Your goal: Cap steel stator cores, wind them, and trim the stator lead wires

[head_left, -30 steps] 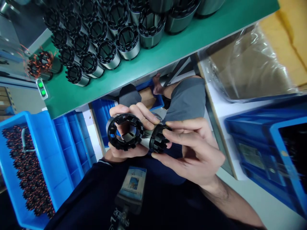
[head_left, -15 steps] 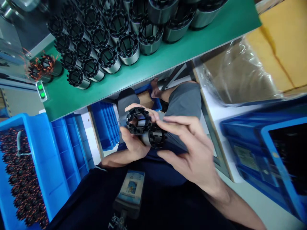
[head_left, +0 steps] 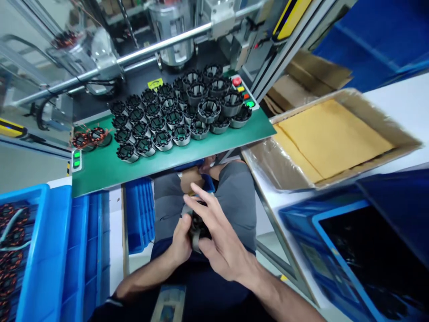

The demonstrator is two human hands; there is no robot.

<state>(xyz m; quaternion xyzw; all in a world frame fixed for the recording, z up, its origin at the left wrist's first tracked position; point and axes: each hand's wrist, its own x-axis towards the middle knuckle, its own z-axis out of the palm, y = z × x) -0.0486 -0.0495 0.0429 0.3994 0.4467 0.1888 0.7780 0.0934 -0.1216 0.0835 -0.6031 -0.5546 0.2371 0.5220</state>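
Note:
Over my lap, my left hand (head_left: 181, 240) is closed around a pair of metal stator cores (head_left: 195, 242) with black toothed insulators; only part of them shows now. Across their toothed ends lies my right hand (head_left: 225, 243), its fingers stretched out and its thumb beside the lower core. Its palm hides most of the black teeth. On the green worktop (head_left: 161, 167) ahead, several rows of like stator cores (head_left: 162, 139) stand upright, some stacked on others at the right. Two stators wound with copper wire (head_left: 98, 134) stand at the worktop's left end.
Behind the worktop is a machine with a metal crossbar (head_left: 140, 51). A blue crate (head_left: 43, 250) with wound stators is at left. On the right are an open carton (head_left: 365, 172) with yellow sheets and a blue bin (head_left: 338, 250) with dark contents.
The view has tilted up, bringing the machine into sight. My right hand has moved from beside the stator cores to over their toothed ends. My left hand still holds them.

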